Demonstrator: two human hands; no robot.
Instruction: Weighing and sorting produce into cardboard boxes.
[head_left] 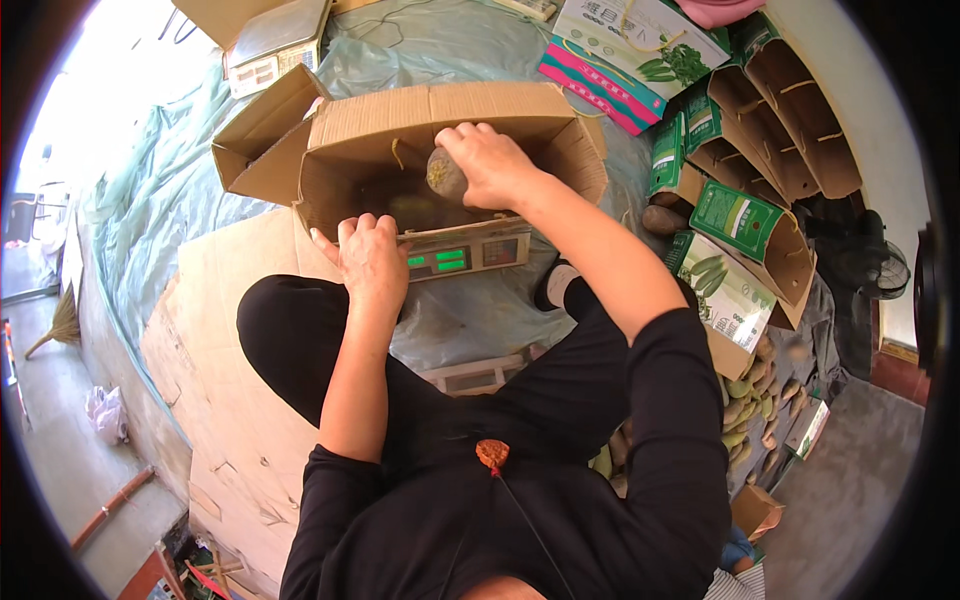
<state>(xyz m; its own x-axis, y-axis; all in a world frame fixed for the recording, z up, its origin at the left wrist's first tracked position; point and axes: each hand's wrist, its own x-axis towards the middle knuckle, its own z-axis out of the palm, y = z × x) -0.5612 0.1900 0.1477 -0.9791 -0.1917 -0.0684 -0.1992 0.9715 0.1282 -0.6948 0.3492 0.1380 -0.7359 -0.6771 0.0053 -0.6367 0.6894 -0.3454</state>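
Note:
An opened cardboard box (pixel 440 103) rests on a digital scale (pixel 495 252) with a lit green display, just beyond my crossed legs. My right hand (pixel 490 165) is wrapped round a brownish radish (pixel 445 177) with a yellow-green end, held over the box's opening. My left hand (pixel 370 255) grips the near rim of the same box, its fingers bent over the edge. Shadow darkens the inside, where a blurred greenish shape lies; I cannot make out what it is.
At right, green-and-white cartons (pixel 735 215) stand beside several open boxes (pixel 800 110) and a pile of radishes (pixel 745 410). A black fan (pixel 885 270) is by the wall. Plastic sheeting (pixel 160 200) and flat cardboard (pixel 235 350) cover the floor; another scale (pixel 280 40) sits far left.

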